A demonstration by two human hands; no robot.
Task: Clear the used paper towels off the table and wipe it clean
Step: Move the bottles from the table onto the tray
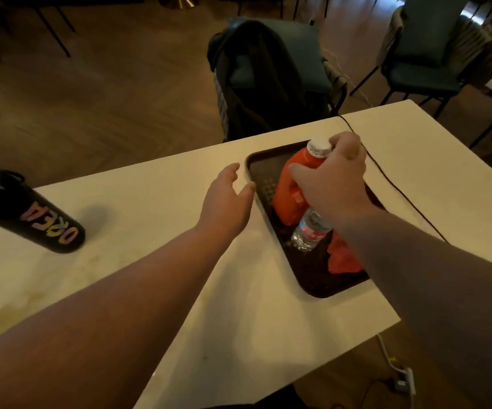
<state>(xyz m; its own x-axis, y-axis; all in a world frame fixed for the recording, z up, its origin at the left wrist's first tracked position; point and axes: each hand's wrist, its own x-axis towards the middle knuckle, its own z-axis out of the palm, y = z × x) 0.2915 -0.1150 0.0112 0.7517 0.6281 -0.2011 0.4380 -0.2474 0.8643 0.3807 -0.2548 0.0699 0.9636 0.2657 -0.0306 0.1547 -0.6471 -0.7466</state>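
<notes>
A dark brown tray lies on the white table. On it stands an orange jug with a white cap. My right hand grips the jug around its neck and shoulder. A clear water bottle leans beside the jug, and a red cloth lies at the tray's near right. My left hand hovers open over the table just left of the tray's rim, holding nothing. No paper towels show in this view.
A black flask with coloured lettering stands at the table's left. Faint yellowish stains mark the near left tabletop. A black cable runs across the right side. A chair draped with dark clothing stands behind the table.
</notes>
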